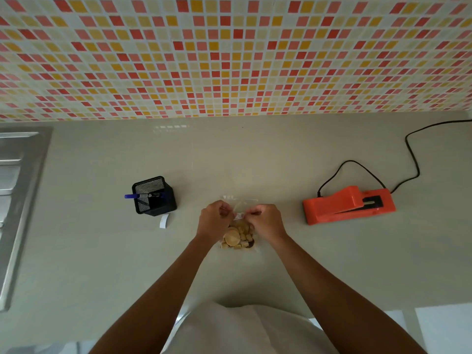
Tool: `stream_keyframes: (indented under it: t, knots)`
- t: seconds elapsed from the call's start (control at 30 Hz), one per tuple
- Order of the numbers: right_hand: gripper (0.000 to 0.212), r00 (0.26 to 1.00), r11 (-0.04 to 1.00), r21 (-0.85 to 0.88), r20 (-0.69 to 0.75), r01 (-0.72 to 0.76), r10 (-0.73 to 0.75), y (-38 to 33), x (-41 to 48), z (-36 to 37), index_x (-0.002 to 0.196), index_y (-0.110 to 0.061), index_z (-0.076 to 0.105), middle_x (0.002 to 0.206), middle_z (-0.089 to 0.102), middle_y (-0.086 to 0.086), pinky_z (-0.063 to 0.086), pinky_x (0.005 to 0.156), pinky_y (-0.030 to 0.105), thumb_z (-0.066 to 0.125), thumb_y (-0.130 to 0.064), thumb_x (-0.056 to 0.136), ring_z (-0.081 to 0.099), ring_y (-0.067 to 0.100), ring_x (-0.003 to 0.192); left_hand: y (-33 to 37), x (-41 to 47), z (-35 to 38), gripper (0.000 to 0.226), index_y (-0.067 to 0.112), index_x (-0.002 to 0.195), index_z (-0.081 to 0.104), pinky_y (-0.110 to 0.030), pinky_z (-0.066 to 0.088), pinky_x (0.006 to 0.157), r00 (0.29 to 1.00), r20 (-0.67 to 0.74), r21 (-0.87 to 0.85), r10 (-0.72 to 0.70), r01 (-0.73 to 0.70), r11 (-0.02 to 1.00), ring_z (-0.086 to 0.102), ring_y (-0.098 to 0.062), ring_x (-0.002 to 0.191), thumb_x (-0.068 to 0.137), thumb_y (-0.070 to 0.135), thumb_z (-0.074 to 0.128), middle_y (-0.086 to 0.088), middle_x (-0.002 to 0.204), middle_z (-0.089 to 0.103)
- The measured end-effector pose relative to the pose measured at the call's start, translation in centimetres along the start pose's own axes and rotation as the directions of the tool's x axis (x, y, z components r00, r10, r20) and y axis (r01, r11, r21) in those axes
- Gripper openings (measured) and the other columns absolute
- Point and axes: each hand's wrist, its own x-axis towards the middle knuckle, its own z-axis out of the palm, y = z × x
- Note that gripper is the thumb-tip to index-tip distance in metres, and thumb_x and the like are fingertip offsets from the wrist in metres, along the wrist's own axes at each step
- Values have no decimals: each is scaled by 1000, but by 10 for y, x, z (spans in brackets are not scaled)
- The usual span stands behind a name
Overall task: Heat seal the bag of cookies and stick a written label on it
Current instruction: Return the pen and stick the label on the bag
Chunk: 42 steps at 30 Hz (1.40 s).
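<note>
A clear plastic bag of cookies (238,238) lies on the grey counter in front of me, its open top pointing toward the wall. My left hand (214,221) and my right hand (265,221) rest on the bag's upper half, fingers pinched toward each other. Between the fingertips sits a small white label (240,216) on the bag. An orange heat sealer (348,204) stands to the right, apart from the bag. A white strip of label backing (164,221) lies left of the bag.
A black mesh pen holder (154,196) with a blue marker (132,196) stands at the left. The sealer's black cable (411,154) loops toward the right wall. A steel sink (15,200) fills the left edge. Mosaic tiles cover the wall behind.
</note>
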Motion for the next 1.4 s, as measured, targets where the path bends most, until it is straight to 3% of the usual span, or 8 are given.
stream_keyframes:
  t: [0.1, 0.27, 0.57, 0.73, 0.87, 1.03, 1.23, 1.4]
  knots:
    - [11, 1000, 999, -20, -2, -25, 25, 1, 3, 3, 87, -13, 80, 73, 72, -4, 50, 67, 20, 76, -18, 78, 66, 8, 70, 0, 0, 2, 12, 21, 91, 66, -26, 52, 74, 1000, -27, 20, -12, 12, 1000, 66, -12, 78, 81, 23, 72, 7, 80, 69]
    - [11, 1000, 999, -39, 3, -27, 27, 2, 5, 4, 86, -14, 79, 66, 69, -8, 46, 62, 17, 75, -22, 79, 64, 5, 64, 0, -1, 3, 14, 20, 98, 61, -20, 46, 64, 1000, -19, 22, 14, -14, 1000, 63, -13, 73, 85, 21, 68, 5, 79, 68]
    - [11, 1000, 1000, -28, 2, -3, 3, 6, 7, 6, 84, -15, 80, 68, 71, -9, 50, 65, 19, 76, -24, 80, 64, 3, 63, -6, 5, -1, 22, 21, 92, 61, -34, 59, 76, 999, 48, -88, -21, 25, 996, 70, -14, 78, 77, 14, 75, 2, 78, 73]
    - [12, 1000, 1000, -16, 0, 0, 0, 7, 8, 7, 86, -14, 80, 74, 74, -5, 52, 66, 20, 77, -24, 81, 65, 4, 66, -3, 5, 1, 24, 19, 92, 60, -31, 55, 70, 999, -1, -145, -55, 54, 988, 69, -21, 74, 76, 16, 78, -2, 73, 71]
    - [12, 1000, 1000, -28, -4, 2, -2, 8, 8, 8, 85, -15, 80, 79, 76, -5, 52, 68, 20, 77, -26, 81, 67, 6, 71, -3, 4, 1, 25, 19, 93, 60, -26, 54, 65, 998, 2, -158, -63, 62, 985, 67, -17, 71, 76, 18, 79, -1, 74, 71]
    - [8, 1000, 1000, -17, 6, -5, 5, 9, 7, 8, 82, -17, 78, 72, 72, -8, 57, 71, 28, 76, -25, 81, 67, 10, 69, -4, 4, -1, 23, 17, 95, 61, -16, 47, 60, 998, 3, -148, -57, 57, 987, 65, -12, 71, 78, 16, 77, 4, 76, 68]
    - [9, 1000, 1000, -30, -3, 2, -3, 6, 7, 9, 82, -15, 78, 69, 70, -8, 55, 68, 25, 76, -24, 80, 66, 8, 66, -4, 3, 1, 21, 18, 94, 58, -24, 54, 63, 999, -12, -111, -48, 47, 993, 65, -14, 68, 80, 14, 74, 3, 74, 67]
    - [11, 1000, 997, -78, -9, -6, 5, 3, 8, 10, 77, -14, 78, 65, 69, -9, 57, 67, 27, 76, -24, 80, 66, 8, 63, -4, 1, 5, 19, 20, 94, 56, -16, 51, 55, 998, -57, -26, 4, -6, 1000, 65, -8, 69, 84, 14, 70, 4, 78, 67]
